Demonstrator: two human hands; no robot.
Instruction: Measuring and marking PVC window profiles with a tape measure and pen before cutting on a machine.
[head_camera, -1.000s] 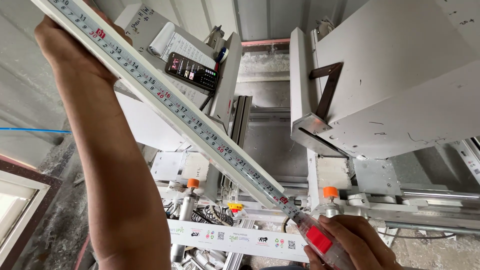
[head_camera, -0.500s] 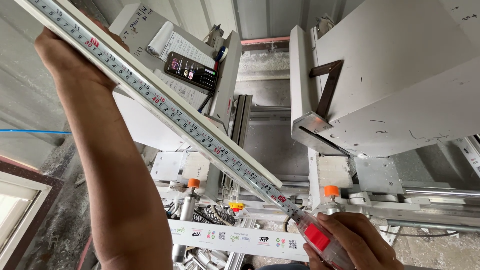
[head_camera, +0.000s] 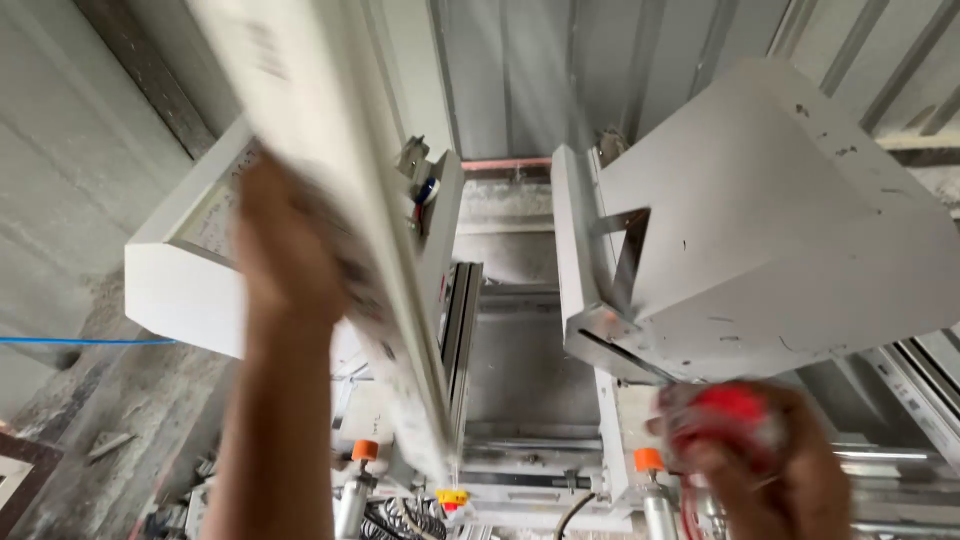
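Note:
My left hand (head_camera: 285, 260) is raised at centre left and grips a long white profile strip (head_camera: 330, 150), blurred by motion. The strip runs steeply from the top left down to a point near a small yellow part (head_camera: 452, 497) of the machine. At the lower right, my right hand (head_camera: 770, 490) is closed around a red tool (head_camera: 725, 420), also blurred, so I cannot tell its kind. That hand is well apart from the strip and sits just below the right machine housing (head_camera: 780, 230).
Two white machine housings face each other, the left one (head_camera: 180, 290) behind my arm, with a narrow gap and grey metal frame between them. Orange knobs (head_camera: 365, 450) (head_camera: 648, 459) stand on cylinders below. A blue line (head_camera: 80, 341) crosses the concrete wall at left.
The strip has swung from a long diagonal to nearly upright, and my left hand has come down and right. My right hand has left the strip's lower end and moved right with the red tool.

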